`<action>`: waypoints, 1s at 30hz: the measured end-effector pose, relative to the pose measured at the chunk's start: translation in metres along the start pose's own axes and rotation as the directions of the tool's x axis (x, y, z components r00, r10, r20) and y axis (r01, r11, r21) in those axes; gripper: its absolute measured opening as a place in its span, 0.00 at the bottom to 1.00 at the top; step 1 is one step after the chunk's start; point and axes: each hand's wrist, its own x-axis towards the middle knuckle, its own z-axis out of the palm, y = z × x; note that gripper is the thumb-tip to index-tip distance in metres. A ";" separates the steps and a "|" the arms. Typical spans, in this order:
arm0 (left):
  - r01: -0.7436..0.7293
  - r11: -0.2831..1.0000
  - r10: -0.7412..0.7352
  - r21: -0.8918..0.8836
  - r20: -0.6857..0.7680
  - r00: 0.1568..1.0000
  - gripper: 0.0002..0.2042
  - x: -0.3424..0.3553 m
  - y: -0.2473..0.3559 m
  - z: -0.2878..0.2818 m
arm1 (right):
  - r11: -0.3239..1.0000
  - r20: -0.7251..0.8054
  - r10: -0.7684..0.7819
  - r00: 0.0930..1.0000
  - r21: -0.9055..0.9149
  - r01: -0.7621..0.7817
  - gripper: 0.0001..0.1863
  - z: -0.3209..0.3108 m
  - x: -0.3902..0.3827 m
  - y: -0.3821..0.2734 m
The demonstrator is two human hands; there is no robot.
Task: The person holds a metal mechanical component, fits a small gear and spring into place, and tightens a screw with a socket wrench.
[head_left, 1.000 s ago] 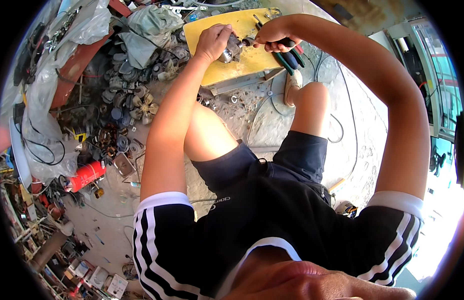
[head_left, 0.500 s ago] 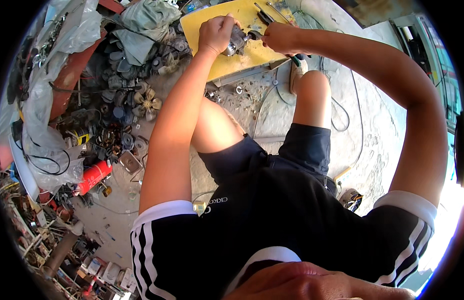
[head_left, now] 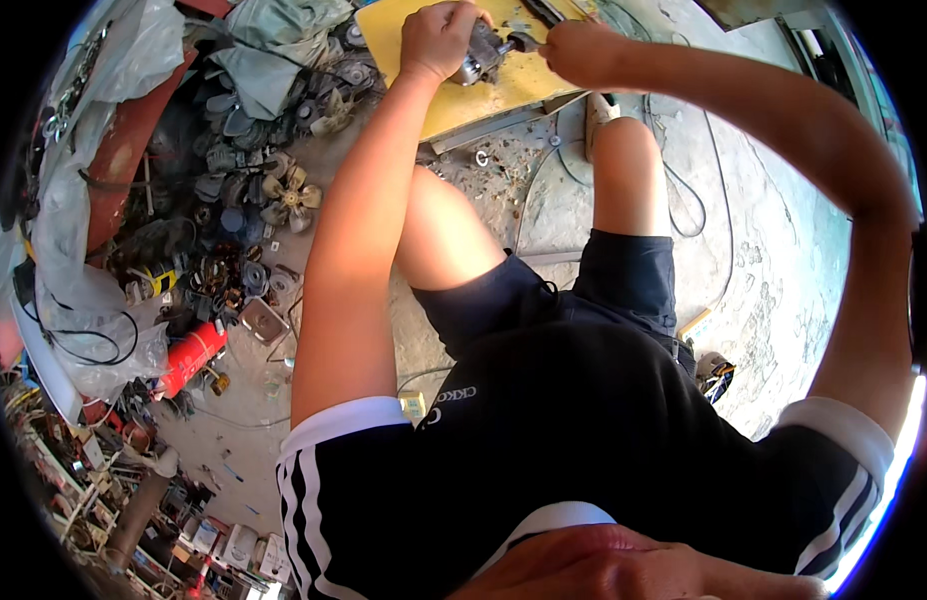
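Note:
At the top of the head view, my left hand [head_left: 438, 40] is closed around a small dark-and-silver electric motor [head_left: 479, 58] on the yellow tabletop [head_left: 483, 105]. The motor's shaft end points right. Against that shaft end sits the metal head of a wrench-like tool [head_left: 523, 42]. My right hand [head_left: 583, 52] is closed at the other end of this tool, with its palm hiding the handle. Both arms are stretched far forward.
Fan motors and a fan blade [head_left: 291, 199] pile up left of the table. A red cylinder [head_left: 193, 358] and clear plastic sheeting [head_left: 113, 230] lie farther left. Cables [head_left: 728, 250] run over the floor at right. Another dark tool [head_left: 541, 10] rests on the table's far side.
My right hand has moved slightly right and up with the tool, and its forearm has swung outward. The left hand still holds the motor; the whole view has shifted a little.

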 end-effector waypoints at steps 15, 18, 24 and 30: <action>-0.137 0.987 0.134 0.087 0.044 0.990 0.19 -0.002 0.006 0.003 | 0.753 -0.136 0.377 0.916 0.622 -0.217 0.17 0.017 -0.030 -0.021; -0.201 0.944 0.187 0.263 0.079 0.979 0.21 -0.006 -0.006 -0.008 | 0.988 -0.278 0.049 0.959 0.156 -0.005 0.18 0.043 0.001 -0.010; -0.141 0.982 0.118 0.124 0.174 0.978 0.22 0.017 0.011 0.018 | 0.508 0.201 0.183 0.962 0.818 -0.268 0.15 0.118 0.066 0.070; -0.092 0.988 0.085 0.123 0.062 0.994 0.22 0.002 -0.009 -0.002 | -0.241 0.424 -0.111 0.899 0.866 -0.438 0.10 -0.029 -0.013 0.021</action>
